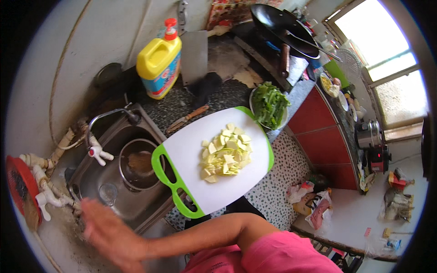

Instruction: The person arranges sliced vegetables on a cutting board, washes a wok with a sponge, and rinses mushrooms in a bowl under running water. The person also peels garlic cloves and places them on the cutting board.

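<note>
My right hand (114,235), blurred, stretches leftward past the front of the steel sink (136,208). Its fingers are extended and nothing shows in them; the fingertips are near the sink's left rim and the wall pipes. My left hand is out of view. Before me, a white cutting board (184,160) with green edges lies partly over the sink's side and the counter. Pale green sliced vegetable pieces (227,150) are heaped on it. Inside the sink stand a metal pot (123,170) holding brownish contents and a small clear bowl (108,194).
A curved faucet (102,117) arches over the sink. Behind the board are a wooden-handled knife (187,118), a yellow detergent jug (160,65) and a rectangular metal blade (194,56). Chopped leafy greens (271,104) fill a plate at the board's right. A black wok (273,24) rests on the stove.
</note>
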`<state>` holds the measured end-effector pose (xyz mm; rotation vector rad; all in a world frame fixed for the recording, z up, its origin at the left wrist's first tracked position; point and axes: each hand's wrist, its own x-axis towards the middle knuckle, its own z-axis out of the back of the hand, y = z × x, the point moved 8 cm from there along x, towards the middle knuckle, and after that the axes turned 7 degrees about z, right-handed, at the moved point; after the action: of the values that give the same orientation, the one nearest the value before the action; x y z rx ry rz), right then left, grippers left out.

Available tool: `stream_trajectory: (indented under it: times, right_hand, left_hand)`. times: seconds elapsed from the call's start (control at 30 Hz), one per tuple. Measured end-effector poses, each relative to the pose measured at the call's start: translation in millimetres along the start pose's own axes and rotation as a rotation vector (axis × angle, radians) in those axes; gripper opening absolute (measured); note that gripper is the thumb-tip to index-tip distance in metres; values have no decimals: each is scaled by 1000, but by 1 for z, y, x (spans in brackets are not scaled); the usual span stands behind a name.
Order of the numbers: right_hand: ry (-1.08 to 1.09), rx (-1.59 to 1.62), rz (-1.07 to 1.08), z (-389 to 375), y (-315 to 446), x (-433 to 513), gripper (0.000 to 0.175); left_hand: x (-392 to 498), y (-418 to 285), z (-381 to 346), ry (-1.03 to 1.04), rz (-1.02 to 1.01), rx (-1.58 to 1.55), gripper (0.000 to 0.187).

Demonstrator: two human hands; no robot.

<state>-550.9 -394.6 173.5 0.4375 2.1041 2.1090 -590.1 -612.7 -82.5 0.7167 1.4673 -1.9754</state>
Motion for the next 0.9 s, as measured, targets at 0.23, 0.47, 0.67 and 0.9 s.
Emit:
stream_trajectory:
  times: [0.23,0.47,0.67,0.9]
  right_hand:
    - [-42,446,201,17,-57,9,47]
    - [176,109,650,28,76,-9,49]
    - [435,-457,235,170,-24,-59,54]
    - [157,-139,-326,603,-16,-256,54]
  left_hand:
    - [-20,2,-13,-26,28,-147,47]
    - [-122,-39,-65,51,-118,-410,48]
    - [-283,-79,-223,318,-298,-421,48]
    - [-458,-15,-413,490,-338,141,30]
